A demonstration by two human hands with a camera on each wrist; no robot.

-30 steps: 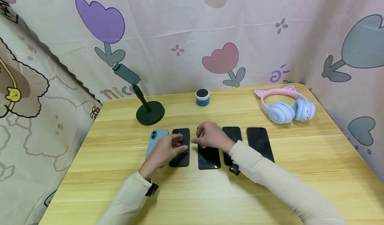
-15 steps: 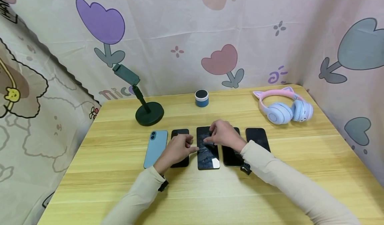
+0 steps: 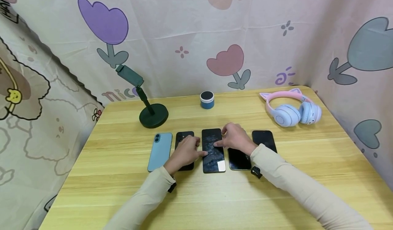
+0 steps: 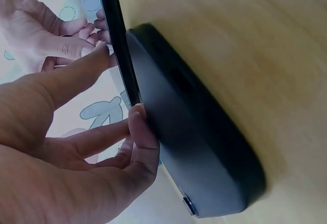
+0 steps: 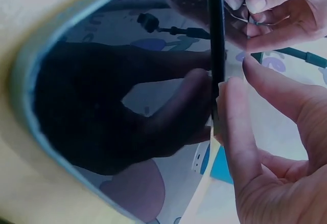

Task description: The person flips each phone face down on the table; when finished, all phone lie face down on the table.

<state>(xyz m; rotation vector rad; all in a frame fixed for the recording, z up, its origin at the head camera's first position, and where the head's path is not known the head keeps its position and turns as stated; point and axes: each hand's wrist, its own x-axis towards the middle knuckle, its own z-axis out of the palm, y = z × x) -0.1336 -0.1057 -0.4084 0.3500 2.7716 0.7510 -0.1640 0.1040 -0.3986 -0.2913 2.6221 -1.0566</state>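
Left hand [image 3: 185,151] and right hand [image 3: 235,138], fingers unclenched, touch the middle phone [image 3: 213,159]; the curtain [image 3: 167,15] reads "nico"!

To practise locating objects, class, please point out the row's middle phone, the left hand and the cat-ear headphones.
Middle phone [image 3: 213,154]: head view, on its glossy dark face.
Left hand [image 3: 185,152]: head view, on the back of the hand.
Cat-ear headphones [image 3: 287,116]: head view, on one ear cup.
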